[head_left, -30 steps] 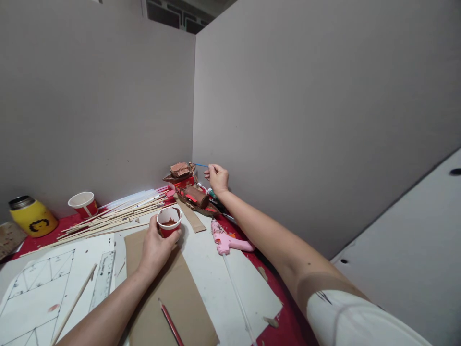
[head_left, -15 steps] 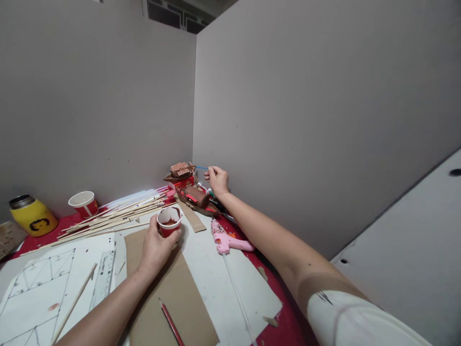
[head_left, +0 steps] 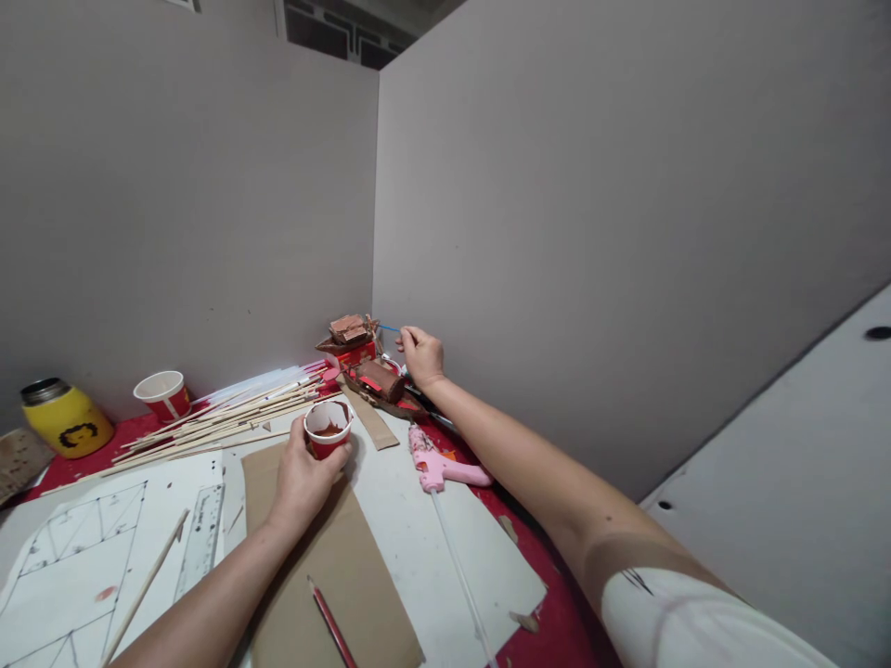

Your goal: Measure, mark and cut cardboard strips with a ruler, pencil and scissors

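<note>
My left hand (head_left: pixel 313 473) is closed around a red and white paper cup (head_left: pixel 329 443) with brown paint inside and smeared on its rim. Between the fingers of my right hand (head_left: pixel 421 356) is a thin blue-handled paintbrush (head_left: pixel 390 328). Its tip reaches the stern end of a small brown model boat (head_left: pixel 348 330) in the far corner; whether it touches is too small to tell. A second brown model boat (head_left: pixel 381 378) with a rounded cover lies nearer, just left of my right wrist.
A pink glue gun (head_left: pixel 435 467) lies below my right forearm. Thin wooden sticks (head_left: pixel 229 417), another paper cup (head_left: pixel 162 397) and a yellow flask (head_left: pixel 66 427) are on the left. Cardboard (head_left: pixel 341 547), a pencil (head_left: pixel 330 620) and a ruler (head_left: pixel 201 538) lie in front. Grey panels (head_left: pixel 557 232) enclose the corner.
My right hand has shifted very slightly down and right, the brush tilting a little. My left hand and the cup stay in place.
</note>
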Demonstrator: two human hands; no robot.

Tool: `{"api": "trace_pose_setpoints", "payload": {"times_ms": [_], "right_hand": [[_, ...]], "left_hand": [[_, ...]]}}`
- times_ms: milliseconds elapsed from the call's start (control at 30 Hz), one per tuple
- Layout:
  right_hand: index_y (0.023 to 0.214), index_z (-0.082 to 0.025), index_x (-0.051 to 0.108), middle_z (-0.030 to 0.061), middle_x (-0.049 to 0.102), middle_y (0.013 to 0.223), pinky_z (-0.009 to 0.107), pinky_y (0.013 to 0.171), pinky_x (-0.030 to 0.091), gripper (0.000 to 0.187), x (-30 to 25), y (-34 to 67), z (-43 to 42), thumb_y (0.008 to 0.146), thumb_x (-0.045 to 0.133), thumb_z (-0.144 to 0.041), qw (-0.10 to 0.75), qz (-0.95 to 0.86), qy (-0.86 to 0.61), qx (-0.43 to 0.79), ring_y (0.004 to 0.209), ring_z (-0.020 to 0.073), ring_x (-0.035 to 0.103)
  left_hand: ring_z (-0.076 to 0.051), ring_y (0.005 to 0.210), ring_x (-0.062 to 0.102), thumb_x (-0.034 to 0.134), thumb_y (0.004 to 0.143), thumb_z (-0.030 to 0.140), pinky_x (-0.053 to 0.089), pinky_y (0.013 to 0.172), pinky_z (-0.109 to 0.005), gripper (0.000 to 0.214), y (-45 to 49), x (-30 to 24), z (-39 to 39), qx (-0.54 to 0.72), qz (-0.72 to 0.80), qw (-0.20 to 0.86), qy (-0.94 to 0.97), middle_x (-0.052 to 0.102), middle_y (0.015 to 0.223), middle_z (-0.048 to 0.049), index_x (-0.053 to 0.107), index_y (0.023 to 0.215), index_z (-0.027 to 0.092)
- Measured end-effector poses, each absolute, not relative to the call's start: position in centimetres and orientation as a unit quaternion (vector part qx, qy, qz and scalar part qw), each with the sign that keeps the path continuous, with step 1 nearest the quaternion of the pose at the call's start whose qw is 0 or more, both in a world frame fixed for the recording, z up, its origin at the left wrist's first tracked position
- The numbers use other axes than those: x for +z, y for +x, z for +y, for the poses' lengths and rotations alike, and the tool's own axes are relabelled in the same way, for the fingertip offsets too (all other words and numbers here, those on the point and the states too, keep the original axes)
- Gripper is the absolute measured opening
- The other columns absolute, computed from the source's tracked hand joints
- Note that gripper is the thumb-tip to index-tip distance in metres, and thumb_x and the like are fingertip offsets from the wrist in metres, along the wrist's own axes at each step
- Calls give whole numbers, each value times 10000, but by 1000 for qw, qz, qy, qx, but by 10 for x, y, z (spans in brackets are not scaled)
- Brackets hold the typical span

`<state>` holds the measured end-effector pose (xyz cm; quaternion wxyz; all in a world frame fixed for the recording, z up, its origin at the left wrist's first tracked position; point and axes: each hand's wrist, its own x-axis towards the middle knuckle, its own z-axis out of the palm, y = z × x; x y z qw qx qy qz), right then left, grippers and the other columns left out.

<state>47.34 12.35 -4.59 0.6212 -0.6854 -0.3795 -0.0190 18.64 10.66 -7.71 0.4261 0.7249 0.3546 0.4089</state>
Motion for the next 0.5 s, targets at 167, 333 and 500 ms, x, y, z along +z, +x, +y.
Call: {"api": "trace_pose_setpoints", "payload": {"times_ms": [167,333,500], "right_hand": [[1154,-172,638,77,667,1142,391,818,575,245,-35,477,128,982,584,-339,591,-387,-706,-58,935,191,668],[1197,-186,625,89,643,1213,410,849,569,265,-35,475,131,979,588,-334,549,-405,-726,-82,993,207,657],[1217,-175,614,91,638,1219,425,855,566,293,-39,472,123,971,602,-334,494,-429,-750,-99,1008,219,656]], "left_hand": [[-249,931,693,755,706,307,508,826,-351,523,186,-78,108,406,358,428,724,714,1068,-82,535,1171,215],[-252,943,692,746,709,307,510,835,-356,541,186,-75,106,398,358,432,726,709,1089,-88,521,1191,209],[-256,928,693,748,704,306,509,821,-359,495,186,-76,107,399,361,427,727,716,1054,-80,537,1143,215]]}}
